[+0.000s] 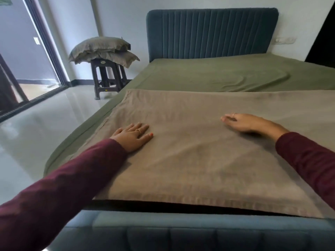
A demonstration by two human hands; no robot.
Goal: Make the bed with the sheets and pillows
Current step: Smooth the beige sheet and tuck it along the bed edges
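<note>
Smoothing is the step, as I judge it; my left hand lies flat on the brown sheet, fingers straight and close together, near the sheet's left edge; my right hand rests on it toward the right, fingers loosely extended, holding nothing. To do it well I should sweep both palms outward from the middle toward the bed's side edges, pressing lightly so the cloth slides flat rather than bunching; then square the hem with the foot edge. The sheet covers the foot half of the bed, over the green sheet; its long axis seems to run across the bed, side to side, though its right end is out of view; its far edge lies parallel to the headboard. Pillows wait on a stool beside the bed's left head corner.
</note>
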